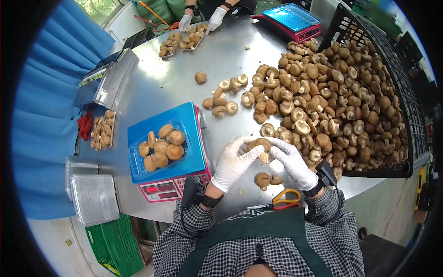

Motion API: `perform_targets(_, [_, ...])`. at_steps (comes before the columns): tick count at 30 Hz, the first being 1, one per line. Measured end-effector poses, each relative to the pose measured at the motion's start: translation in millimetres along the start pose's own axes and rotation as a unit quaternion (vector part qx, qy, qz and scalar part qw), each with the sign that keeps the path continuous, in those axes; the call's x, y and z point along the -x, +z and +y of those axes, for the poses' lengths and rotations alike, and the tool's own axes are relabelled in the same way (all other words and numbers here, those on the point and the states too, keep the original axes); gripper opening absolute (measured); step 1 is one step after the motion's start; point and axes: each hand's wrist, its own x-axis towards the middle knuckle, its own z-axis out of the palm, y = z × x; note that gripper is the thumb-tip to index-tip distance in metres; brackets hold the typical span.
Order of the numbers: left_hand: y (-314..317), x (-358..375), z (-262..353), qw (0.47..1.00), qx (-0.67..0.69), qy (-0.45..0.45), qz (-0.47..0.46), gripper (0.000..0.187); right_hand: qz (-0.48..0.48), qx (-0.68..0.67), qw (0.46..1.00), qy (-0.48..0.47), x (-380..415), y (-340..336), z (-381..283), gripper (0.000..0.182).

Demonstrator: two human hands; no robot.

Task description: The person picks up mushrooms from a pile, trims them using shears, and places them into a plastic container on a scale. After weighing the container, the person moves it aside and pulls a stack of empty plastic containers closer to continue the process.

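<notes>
Both of my hands wear white gloves and meet in front of me over the metal table. Between them is a brown mushroom [259, 146], its pale stem pointing down. My left hand [236, 162] pinches it from the left; my right hand [291, 164] has its fingers on its right side. Just below lie a mushroom [262, 180] and a smaller piece [276, 180]. Scissors [287, 198] with orange and yellow handles rest by the table edge. Left of my hands, a clear tray [180, 159] of several mushrooms sits on a blue-topped scale [196, 124].
A large mushroom heap [323, 101] spills from a black crate [406, 115] at right. Loose mushrooms [219, 101] lie ahead. Another person's gloved hands [216, 19] touch filled trays [191, 38] near a second scale [295, 21]. Empty trays [94, 198] are stacked at left.
</notes>
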Motion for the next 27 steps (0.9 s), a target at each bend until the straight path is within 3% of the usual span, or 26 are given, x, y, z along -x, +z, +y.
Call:
perform_targets(3, [-5.1,9.6,-10.4,0.995,0.080,0.049,0.017,0.035,-0.006,0.023,1.000,0.015,-2.2,1.0,7.6,0.041])
perform_targets(6, [-15.5,27.4,-19.0,0.986,0.169,-0.007,-0.007,0.042,0.002,0.221,0.975,-0.011,-3.1,22.6,-3.5,0.039])
perform_targets(9, [-47.5,49.6,-34.8,0.961,0.269,-0.021,-0.054,0.043,-0.064,0.216,0.974,0.000,-12.5,47.4,-0.3,0.037])
perform_targets(10, [-61.9,61.7,-31.5,0.962,0.272,-0.027,-0.022,0.043,-0.097,0.184,0.978,-0.012,-14.6,54.6,-1.4,0.038])
perform_targets(12, [-94.0,80.8,-34.4,0.972,0.217,0.018,0.088,0.040,-0.134,0.171,0.976,-0.032,-17.8,65.9,-0.4,0.040])
perform_targets(15, [-156.7,109.2,-48.3,0.956,0.110,0.099,0.254,0.042,-0.111,0.240,0.964,-0.036,-25.0,74.7,14.8,0.033])
perform_targets(17, [-199.9,123.1,-73.2,0.921,-0.123,0.083,0.359,0.045,-0.103,0.246,0.963,-0.028,-28.8,85.4,21.5,0.029])
perform_targets(19, [-232.4,124.0,-96.8,0.897,-0.202,0.095,0.381,0.047,-0.114,0.248,0.962,-0.009,-32.5,92.9,28.9,0.030])
perform_targets(21, [-248.9,116.8,-122.4,0.902,-0.191,0.089,0.376,0.050,-0.117,0.247,0.962,-0.007,-35.4,104.7,32.0,0.029])
perform_targets(23, [-257.1,106.6,-140.6,0.900,-0.242,0.129,0.338,0.053,-0.116,0.264,0.958,-0.004,-37.9,115.2,32.6,0.029])
perform_targets(25, [-257.5,104.7,-158.4,0.909,-0.200,0.133,0.339,0.057,-0.113,0.309,0.943,-0.042,-40.7,117.9,39.8,0.027])
perform_targets(27, [-259.4,106.8,-164.6,0.906,-0.258,0.078,0.325,0.059,-0.113,0.335,0.935,-0.028,-41.1,121.3,41.3,0.027])
